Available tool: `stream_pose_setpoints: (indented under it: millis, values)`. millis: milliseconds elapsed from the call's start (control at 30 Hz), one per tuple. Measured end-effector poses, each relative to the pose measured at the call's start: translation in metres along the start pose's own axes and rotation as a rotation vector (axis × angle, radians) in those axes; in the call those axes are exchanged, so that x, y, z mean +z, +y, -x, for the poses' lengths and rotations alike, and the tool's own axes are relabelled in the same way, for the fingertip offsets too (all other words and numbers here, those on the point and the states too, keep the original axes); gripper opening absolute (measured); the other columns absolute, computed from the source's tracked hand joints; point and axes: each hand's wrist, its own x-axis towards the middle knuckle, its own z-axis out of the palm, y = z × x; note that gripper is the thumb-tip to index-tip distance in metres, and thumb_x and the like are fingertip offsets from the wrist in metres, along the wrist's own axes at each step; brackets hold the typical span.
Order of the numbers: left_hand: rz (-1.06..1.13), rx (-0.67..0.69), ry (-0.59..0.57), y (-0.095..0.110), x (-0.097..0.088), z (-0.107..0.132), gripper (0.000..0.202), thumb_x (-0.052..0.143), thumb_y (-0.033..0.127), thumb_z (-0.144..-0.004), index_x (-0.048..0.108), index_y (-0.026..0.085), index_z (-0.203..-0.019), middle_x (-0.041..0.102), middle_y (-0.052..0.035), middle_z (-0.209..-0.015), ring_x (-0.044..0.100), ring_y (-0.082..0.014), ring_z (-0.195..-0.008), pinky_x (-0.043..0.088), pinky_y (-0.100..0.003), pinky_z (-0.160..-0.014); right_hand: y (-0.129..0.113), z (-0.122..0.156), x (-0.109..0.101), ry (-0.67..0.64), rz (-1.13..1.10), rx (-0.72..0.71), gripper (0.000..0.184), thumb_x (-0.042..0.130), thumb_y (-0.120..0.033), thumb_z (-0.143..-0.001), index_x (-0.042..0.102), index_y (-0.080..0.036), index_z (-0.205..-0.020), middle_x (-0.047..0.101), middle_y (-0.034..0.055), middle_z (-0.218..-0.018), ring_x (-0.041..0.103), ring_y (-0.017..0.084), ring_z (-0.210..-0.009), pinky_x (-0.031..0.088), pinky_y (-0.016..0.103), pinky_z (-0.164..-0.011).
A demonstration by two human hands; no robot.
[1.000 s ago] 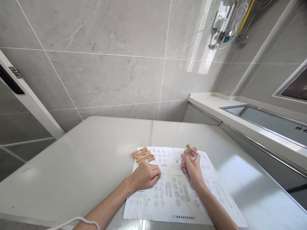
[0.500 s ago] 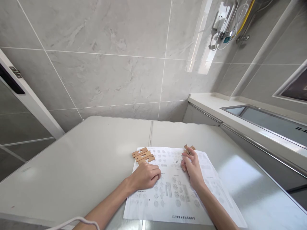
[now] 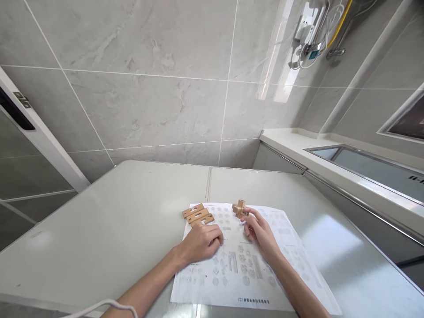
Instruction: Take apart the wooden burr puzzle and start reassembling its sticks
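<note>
My right hand [image 3: 259, 230] pinches a small wooden burr puzzle [image 3: 239, 208] between thumb and fingertips, at the far edge of a printed sheet [image 3: 232, 282]. Its crossed wooden bars stick out in different directions. Loosely curled, my left hand [image 3: 202, 241] rests on the left part of the sheet, and nothing shows in its fingers. Just beyond its knuckles lie several flat notched wooden pieces [image 3: 198, 215], side by side. The near end of these pieces is partly hidden behind my left hand.
The sheet lies on a glossy white table [image 3: 115, 229] with a seam down its middle. A tiled wall [image 3: 159, 106] rises behind. To the right runs a counter [image 3: 285, 141] with a sink. A white cable [image 3: 106, 303] crosses near my left forearm.
My right hand has moved left with the wooden burr puzzle and turned it, so more of its crossed bars show. My left hand and the flat pieces have stayed in place.
</note>
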Motion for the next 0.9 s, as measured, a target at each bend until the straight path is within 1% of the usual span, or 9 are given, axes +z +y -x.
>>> stream_pose_setpoints:
  millis: [133, 267, 333, 400, 467, 533, 600, 767, 900]
  values:
    - [0.131, -0.187, 0.067, 0.008, -0.003, -0.004, 0.011, 0.061, 0.021, -0.096, 0.064, 0.023, -0.106, 0.068, 0.0001, -0.085, 0.061, -0.0162, -0.068, 0.044, -0.028, -0.062, -0.004, 0.005, 0.005, -0.195, -0.060, 0.007, 0.035, 0.077, -0.052, -0.092, 0.067, -0.024, -0.111, 0.066, -0.0011, -0.088, 0.044, 0.011, -0.055, 0.034, 0.026, -0.051]
    - [0.305, -0.336, 0.097, 0.009, -0.002, -0.007, 0.047, 0.072, 0.041, -0.097, 0.051, 0.024, -0.135, 0.069, -0.0049, -0.108, 0.068, -0.0176, -0.079, 0.054, -0.027, -0.063, -0.008, 0.012, 0.009, -0.389, -0.108, 0.013, 0.031, 0.076, -0.050, -0.094, 0.067, -0.023, -0.105, 0.069, 0.0005, -0.088, 0.048, 0.011, -0.053, 0.035, 0.026, -0.051]
    - [0.379, -0.370, 0.095, 0.008, -0.002, -0.008, 0.062, 0.074, 0.043, -0.095, 0.044, 0.025, -0.146, 0.068, -0.0096, -0.124, 0.070, -0.0188, -0.088, 0.057, -0.029, -0.068, -0.009, 0.014, 0.010, -0.458, -0.126, 0.013, 0.029, 0.077, -0.048, -0.095, 0.066, -0.022, -0.099, 0.070, 0.0010, -0.087, 0.049, 0.010, -0.052, 0.035, 0.026, -0.051]
    - [0.438, -0.378, 0.079, 0.008, -0.004, -0.009, 0.069, 0.076, 0.044, -0.093, 0.043, 0.026, -0.152, 0.067, -0.0121, -0.131, 0.071, -0.0208, -0.096, 0.058, -0.032, -0.075, -0.009, 0.015, 0.010, -0.513, -0.141, 0.014, 0.029, 0.077, -0.048, -0.096, 0.066, -0.021, -0.094, 0.070, 0.0009, -0.084, 0.050, 0.009, -0.050, 0.035, 0.026, -0.051]
    - [0.494, -0.357, 0.044, 0.010, -0.006, -0.010, 0.062, 0.076, 0.044, -0.093, 0.053, 0.025, -0.148, 0.069, -0.0120, -0.131, 0.070, -0.0238, -0.104, 0.058, -0.034, -0.084, -0.007, 0.015, 0.009, -0.564, -0.152, 0.018, 0.030, 0.076, -0.049, -0.097, 0.066, -0.021, -0.092, 0.071, 0.0015, -0.082, 0.051, 0.010, -0.050, 0.035, 0.026, -0.051]
    - [0.551, -0.315, 0.001, 0.012, -0.009, -0.012, 0.045, 0.075, 0.045, -0.093, 0.068, 0.024, -0.132, 0.073, -0.0101, -0.126, 0.069, -0.0264, -0.111, 0.056, -0.036, -0.092, -0.006, 0.015, 0.008, -0.613, -0.161, 0.024, 0.032, 0.076, -0.050, -0.097, 0.065, -0.021, -0.092, 0.072, 0.0025, -0.082, 0.052, 0.010, -0.050, 0.036, 0.026, -0.051]
    - [0.603, -0.284, -0.023, 0.015, -0.012, -0.013, 0.034, 0.075, 0.046, -0.093, 0.074, 0.023, -0.118, 0.075, -0.0087, -0.119, 0.069, -0.0275, -0.112, 0.055, -0.038, -0.097, -0.004, 0.015, 0.007, -0.651, -0.170, 0.024, 0.033, 0.076, -0.051, -0.097, 0.064, -0.021, -0.092, 0.073, 0.0026, -0.084, 0.053, 0.010, -0.050, 0.036, 0.026, -0.051]
    - [0.697, -0.282, 0.005, 0.017, -0.014, -0.013, 0.049, 0.081, 0.048, -0.089, 0.070, 0.022, -0.130, 0.073, -0.0107, -0.126, 0.067, -0.0300, -0.119, 0.053, -0.041, -0.104, -0.003, 0.015, 0.008, -0.702, -0.169, 0.022, 0.035, 0.075, -0.052, -0.099, 0.059, -0.022, -0.091, 0.073, 0.0024, -0.092, 0.055, 0.009, -0.052, 0.036, 0.025, -0.051]
    - [0.752, -0.266, -0.009, 0.017, -0.013, -0.013, 0.053, 0.085, 0.053, -0.086, 0.073, 0.022, -0.127, 0.074, -0.0102, -0.122, 0.067, -0.0312, -0.119, 0.050, -0.044, -0.107, -0.002, 0.016, 0.008, -0.740, -0.143, 0.031, 0.044, 0.075, -0.058, -0.098, 0.052, -0.023, -0.085, 0.072, 0.0022, -0.086, 0.056, 0.011, -0.051, 0.038, 0.025, -0.050]
